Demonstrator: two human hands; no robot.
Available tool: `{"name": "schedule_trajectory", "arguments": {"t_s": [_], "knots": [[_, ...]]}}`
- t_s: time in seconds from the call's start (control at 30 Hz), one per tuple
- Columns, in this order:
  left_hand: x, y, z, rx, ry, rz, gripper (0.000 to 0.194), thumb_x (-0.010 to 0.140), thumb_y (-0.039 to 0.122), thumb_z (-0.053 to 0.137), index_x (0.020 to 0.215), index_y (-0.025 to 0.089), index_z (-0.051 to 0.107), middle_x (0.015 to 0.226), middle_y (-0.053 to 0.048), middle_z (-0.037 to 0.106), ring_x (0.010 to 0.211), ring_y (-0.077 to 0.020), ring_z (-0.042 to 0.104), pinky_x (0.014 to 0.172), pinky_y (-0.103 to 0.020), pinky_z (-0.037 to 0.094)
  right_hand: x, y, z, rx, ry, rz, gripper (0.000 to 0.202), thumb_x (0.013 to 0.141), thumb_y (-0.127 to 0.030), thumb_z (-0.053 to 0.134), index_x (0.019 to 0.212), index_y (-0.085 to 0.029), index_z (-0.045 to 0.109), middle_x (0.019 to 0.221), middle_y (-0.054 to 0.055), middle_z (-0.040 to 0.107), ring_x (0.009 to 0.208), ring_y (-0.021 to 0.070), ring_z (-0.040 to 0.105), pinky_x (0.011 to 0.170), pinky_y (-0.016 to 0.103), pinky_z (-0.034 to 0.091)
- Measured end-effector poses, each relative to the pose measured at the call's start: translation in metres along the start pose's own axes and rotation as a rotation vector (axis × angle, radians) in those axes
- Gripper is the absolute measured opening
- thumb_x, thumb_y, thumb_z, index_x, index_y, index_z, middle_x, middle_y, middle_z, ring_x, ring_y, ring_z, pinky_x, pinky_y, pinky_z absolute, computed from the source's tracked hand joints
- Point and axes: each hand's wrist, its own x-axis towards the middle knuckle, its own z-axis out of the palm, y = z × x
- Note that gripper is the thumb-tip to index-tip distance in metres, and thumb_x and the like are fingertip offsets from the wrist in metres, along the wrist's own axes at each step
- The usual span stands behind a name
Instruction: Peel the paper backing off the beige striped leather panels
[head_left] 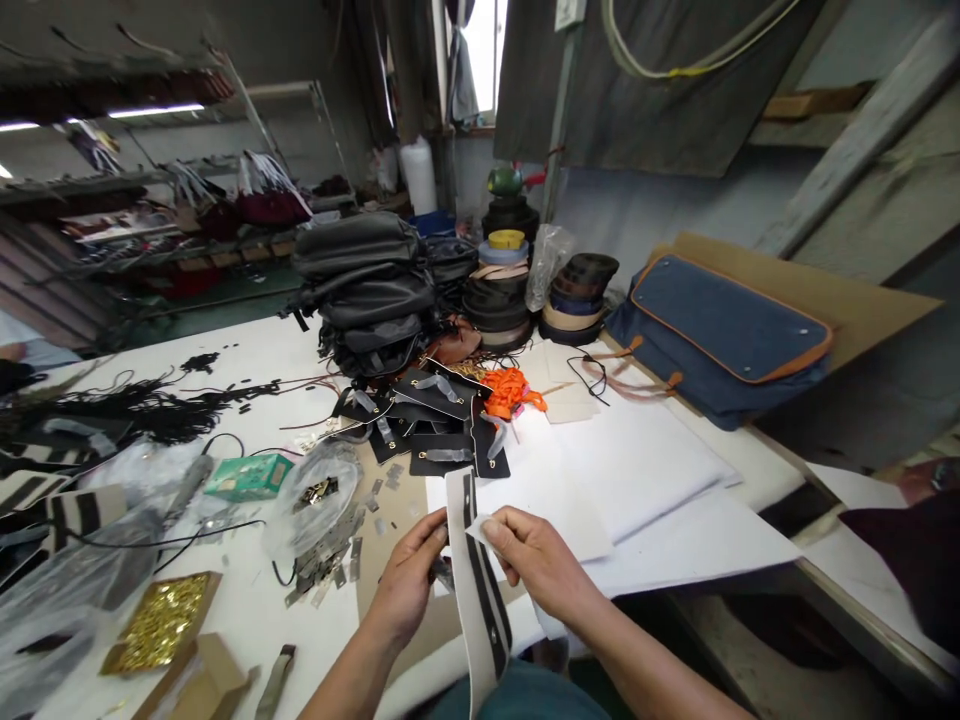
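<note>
A long pale fabric strip (471, 600) with black striping and small dark metal fittings stands upright before me, its lower end by my lap. My left hand (409, 578) is closed on its left edge, thumb on top; a small dark part shows by those fingers and I cannot make it out. Between thumb and fingers my right hand (536, 560) pinches a small white piece (478, 530), paper or cloth, against the strip's face. Just beyond the strip lies a heap of black leather-like pieces (442, 410) with gold hardware and clear plastic wraps.
To the left are a plastic bag of metal parts (319, 495), loose metal plates (330, 555), a green box (247, 477) and a carton of gold pieces (163, 622). Black bags (367, 290), webbing rolls (499, 300) and a blue bag (727, 320) stand behind. White sheets (637, 470) lie right.
</note>
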Motion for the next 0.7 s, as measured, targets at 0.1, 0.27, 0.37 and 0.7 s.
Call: {"name": "schedule_trajectory", "arguments": {"t_s": [0.1,0.27,0.37,0.7], "knots": [[-0.019,0.006,0.011,-0.211,0.013,-0.003,0.037,0.089,0.039,0.071,0.120,0.019,0.073,0.112,-0.010,0.077,0.095,-0.0234,0.070,0.083,-0.030,0.052,0.003,0.000,0.004,0.031,-0.046,-0.051,0.049,0.096,-0.063,0.058,0.075,-0.020,0.055,0.062,-0.003,0.057,0.060,0.0139,0.053,0.062,0.026,0.038],[-0.032,0.013,0.025,-0.205,-0.105,0.113,0.083,0.068,0.068,0.083,0.134,0.021,0.063,0.113,-0.012,0.075,0.099,-0.0287,0.069,0.081,-0.032,0.052,0.002,-0.005,0.005,0.084,-0.030,-0.126,0.053,0.094,-0.067,0.059,0.072,-0.019,0.057,0.069,0.000,0.062,0.066,0.0152,0.055,0.063,0.026,0.038],[-0.033,0.024,0.032,0.041,-0.114,0.143,0.093,0.058,0.054,0.094,0.137,0.023,0.058,0.116,-0.009,0.073,0.104,-0.0289,0.066,0.089,-0.034,0.051,-0.001,-0.006,0.003,0.089,-0.025,-0.167,0.053,0.093,-0.066,0.060,0.072,-0.018,0.058,0.070,-0.001,0.060,0.066,0.0140,0.052,0.062,0.026,0.036],[-0.031,0.048,0.026,0.440,0.038,0.148,0.027,0.091,0.037,0.056,0.096,0.017,0.073,0.086,-0.004,0.073,0.085,-0.0248,0.065,0.079,-0.033,0.049,-0.018,0.004,-0.011,0.068,-0.072,-0.190,0.046,0.098,-0.058,0.057,0.077,-0.018,0.062,0.071,-0.002,0.058,0.066,0.0133,0.048,0.064,0.027,0.034]]}}
